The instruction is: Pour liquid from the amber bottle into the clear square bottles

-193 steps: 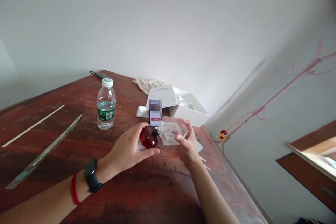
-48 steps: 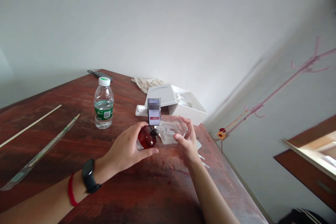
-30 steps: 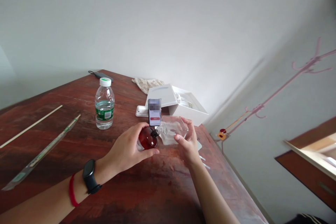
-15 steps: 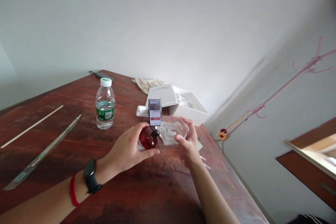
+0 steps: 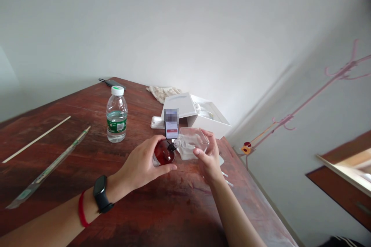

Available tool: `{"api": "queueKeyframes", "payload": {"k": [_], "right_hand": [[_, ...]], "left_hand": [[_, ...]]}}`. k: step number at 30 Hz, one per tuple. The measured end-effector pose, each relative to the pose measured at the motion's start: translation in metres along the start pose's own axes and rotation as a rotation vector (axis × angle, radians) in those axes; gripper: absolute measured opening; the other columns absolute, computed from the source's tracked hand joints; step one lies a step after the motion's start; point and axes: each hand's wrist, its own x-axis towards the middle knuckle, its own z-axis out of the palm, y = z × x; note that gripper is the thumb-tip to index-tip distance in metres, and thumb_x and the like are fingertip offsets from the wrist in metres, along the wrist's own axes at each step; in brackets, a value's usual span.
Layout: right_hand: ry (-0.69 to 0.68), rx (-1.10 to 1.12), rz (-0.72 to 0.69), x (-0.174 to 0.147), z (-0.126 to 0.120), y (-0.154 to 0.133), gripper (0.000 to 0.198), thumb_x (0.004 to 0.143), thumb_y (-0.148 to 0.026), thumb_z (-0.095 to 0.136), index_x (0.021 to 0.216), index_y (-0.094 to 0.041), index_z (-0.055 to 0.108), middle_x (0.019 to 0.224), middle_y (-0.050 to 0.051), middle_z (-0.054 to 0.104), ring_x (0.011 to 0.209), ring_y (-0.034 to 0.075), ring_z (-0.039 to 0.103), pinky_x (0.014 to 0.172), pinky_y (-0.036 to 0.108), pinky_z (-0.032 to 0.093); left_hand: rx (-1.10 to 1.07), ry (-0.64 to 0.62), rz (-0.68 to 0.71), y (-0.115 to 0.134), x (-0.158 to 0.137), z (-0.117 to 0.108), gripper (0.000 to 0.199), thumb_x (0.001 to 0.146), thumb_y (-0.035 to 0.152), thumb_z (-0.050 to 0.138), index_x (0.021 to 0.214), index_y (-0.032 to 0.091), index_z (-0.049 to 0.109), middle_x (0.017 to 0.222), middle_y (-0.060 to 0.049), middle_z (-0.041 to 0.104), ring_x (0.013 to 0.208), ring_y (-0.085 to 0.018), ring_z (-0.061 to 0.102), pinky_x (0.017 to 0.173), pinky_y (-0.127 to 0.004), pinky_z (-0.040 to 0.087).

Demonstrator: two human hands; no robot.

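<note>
My left hand [image 5: 141, 159] is closed around a dark red-brown bottle [image 5: 165, 154], which is tilted with its black neck pointing to the right. In my right hand [image 5: 210, 159] is a clear, square-sided glass bottle [image 5: 191, 139], held on its side with its neck toward the left. The two mouths meet or nearly meet; I cannot tell whether they touch or whether liquid flows between them. A lit phone [image 5: 172, 127] stands upright just behind the bottles. My palms hide part of both bottles.
A water bottle [image 5: 116, 117] with a white cap stands left on the wooden table [image 5: 179, 204]. Nearby lie a bare stick [image 5: 36, 139] and a wrapped chopstick-like stick [image 5: 49, 170]. An open white box [image 5: 211, 121] and a cloth [image 5: 164, 93] sit behind. A pink coat rack [image 5: 313, 96] leans across the right.
</note>
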Motion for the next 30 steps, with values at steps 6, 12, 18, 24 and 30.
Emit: {"api": "queueKeyframes", "payload": {"k": [6, 12, 18, 24, 30], "right_hand": [[-0.011, 0.013, 0.001, -0.0003, -0.0004, 0.0014, 0.068, 0.064, -0.040, 0.102, 0.120, -0.031, 0.064, 0.121, 0.005, 0.077, 0.109, 0.029, 0.074, 0.095, 0.044, 0.060], [-0.015, -0.011, -0.019, -0.0005, 0.0000, 0.0009, 0.067, 0.065, -0.042, 0.101, 0.120, -0.031, 0.063, 0.123, 0.006, 0.076, 0.110, 0.030, 0.073, 0.095, 0.046, 0.059], [-0.009, -0.026, -0.008, -0.0006, 0.0008, -0.0006, 0.068, 0.064, -0.044, 0.101, 0.119, -0.031, 0.063, 0.123, 0.007, 0.076, 0.112, 0.031, 0.073, 0.097, 0.048, 0.059], [-0.022, -0.007, -0.006, -0.0012, 0.0013, -0.0026, 0.067, 0.065, -0.042, 0.101, 0.120, -0.032, 0.064, 0.122, 0.006, 0.077, 0.112, 0.031, 0.074, 0.097, 0.048, 0.059], [-0.013, -0.023, -0.020, -0.0012, 0.0005, -0.0008, 0.067, 0.065, -0.042, 0.101, 0.119, -0.032, 0.064, 0.121, 0.006, 0.077, 0.112, 0.031, 0.074, 0.096, 0.048, 0.060]], "left_hand": [[0.003, 0.003, 0.003, 0.0006, 0.0001, 0.0001, 0.064, 0.082, 0.056, 0.089, 0.128, 0.026, 0.057, 0.125, -0.009, 0.077, 0.109, -0.034, 0.076, 0.093, -0.045, 0.060], [0.003, -0.002, 0.006, -0.0005, -0.0003, 0.0004, 0.064, 0.083, 0.056, 0.089, 0.129, 0.026, 0.056, 0.126, -0.009, 0.076, 0.110, -0.033, 0.076, 0.094, -0.045, 0.059], [0.008, 0.007, 0.010, -0.0015, -0.0007, 0.0005, 0.066, 0.083, 0.059, 0.088, 0.130, 0.026, 0.056, 0.126, -0.010, 0.076, 0.111, -0.034, 0.075, 0.094, -0.046, 0.060], [0.010, 0.005, 0.006, -0.0017, -0.0007, 0.0006, 0.067, 0.082, 0.059, 0.088, 0.131, 0.026, 0.057, 0.127, -0.010, 0.076, 0.112, -0.035, 0.075, 0.095, -0.047, 0.060], [0.007, 0.014, 0.011, -0.0020, -0.0011, 0.0014, 0.068, 0.081, 0.060, 0.088, 0.131, 0.026, 0.058, 0.126, -0.010, 0.076, 0.111, -0.034, 0.075, 0.096, -0.046, 0.060]]}}
